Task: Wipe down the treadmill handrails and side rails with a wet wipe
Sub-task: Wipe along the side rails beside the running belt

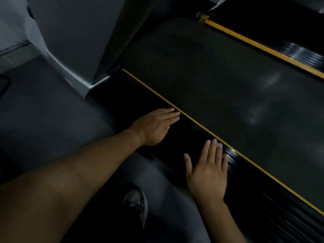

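Note:
The treadmill's near side rail (133,95) is a glossy black ribbed strip with a thin yellow edge line, running from the upper middle to the lower right. My left hand (154,127) lies flat over this rail with straight fingers pointing at the yellow line. Further down the same rail, my right hand (207,172) is also flat, fingers straight and spread. No wet wipe shows in or under either hand. The dark belt (219,76) lies beyond the rail. The far side rail (289,48) with its yellow stripe crosses the upper right.
A grey upright post of the treadmill (73,41) rises at the upper left, its base beside the rail's front end. Grey floor (43,106) spreads to the left. My dark shoe (136,202) stands on the floor below the hands.

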`<state>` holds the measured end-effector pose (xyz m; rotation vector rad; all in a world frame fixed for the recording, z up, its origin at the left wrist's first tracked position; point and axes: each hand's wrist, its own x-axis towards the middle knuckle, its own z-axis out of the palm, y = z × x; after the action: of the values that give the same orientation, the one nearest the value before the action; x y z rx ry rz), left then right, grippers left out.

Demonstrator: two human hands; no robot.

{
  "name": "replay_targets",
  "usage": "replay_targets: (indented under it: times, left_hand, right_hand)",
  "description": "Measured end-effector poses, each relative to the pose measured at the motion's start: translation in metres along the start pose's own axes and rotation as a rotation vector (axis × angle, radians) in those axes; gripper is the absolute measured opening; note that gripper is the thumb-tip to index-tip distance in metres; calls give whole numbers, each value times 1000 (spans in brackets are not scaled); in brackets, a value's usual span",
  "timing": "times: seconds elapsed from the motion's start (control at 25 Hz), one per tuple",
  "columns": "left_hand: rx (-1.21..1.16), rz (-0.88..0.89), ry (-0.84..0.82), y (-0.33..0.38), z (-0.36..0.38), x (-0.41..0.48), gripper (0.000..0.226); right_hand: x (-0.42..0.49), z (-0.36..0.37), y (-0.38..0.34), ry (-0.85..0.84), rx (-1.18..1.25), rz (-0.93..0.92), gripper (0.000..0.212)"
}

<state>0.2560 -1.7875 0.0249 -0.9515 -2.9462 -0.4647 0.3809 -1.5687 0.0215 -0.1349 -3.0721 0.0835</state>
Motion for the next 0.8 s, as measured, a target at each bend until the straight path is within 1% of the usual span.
replay_targets:
  times: [0.04,0.08,0.12,0.2,0.24,0.32,0.4,0.44,0.52,0.6,0.64,0.72,0.8]
  left_hand:
    - [-5,-3,13,-1,1,0,58]
    - [-8,-5,19,-1,1,0,57]
    - [-8,-5,18,0,1,-1,57]
    - [-5,1,14,2,0,-1,56]
    - [-9,6,17,3,-1,-1,55]
    - [-12,7,18,3,0,-1,53]
    - [-13,6,32,2,0,-2,54]
    - [-14,11,38,1,0,-2,56]
    - [-4,11,21,2,-1,-2,57]
    - [-12,8,10,2,-3,-2,57]
    - [-22,9,15,2,-3,-1,57]
    - [-15,10,19,3,0,-2,57]
    - [-41,5,33,0,1,-1,56]
  right_hand:
    - [-3,0,-9,-28,19,16,88]
    - [-6,1,-27,-50,42,-31,88]
    - [-11,3,-43,-68,69,-116,88]
    - [-20,8,-53,-38,85,-246,85]
    - [-25,8,-45,-16,68,-262,83]
    - [-39,6,-22,9,45,-174,82]
    - [-45,5,-30,-19,41,-103,84]
    - [-44,6,-47,-48,51,-122,84]
    - [-42,9,-75,-88,109,-217,84]
    - [-43,12,-65,-54,97,-296,81]
    - [-50,13,-49,-40,63,-309,79]
    - [-63,8,-23,1,38,-269,81]
    - [-57,11,-37,-50,49,-246,83]
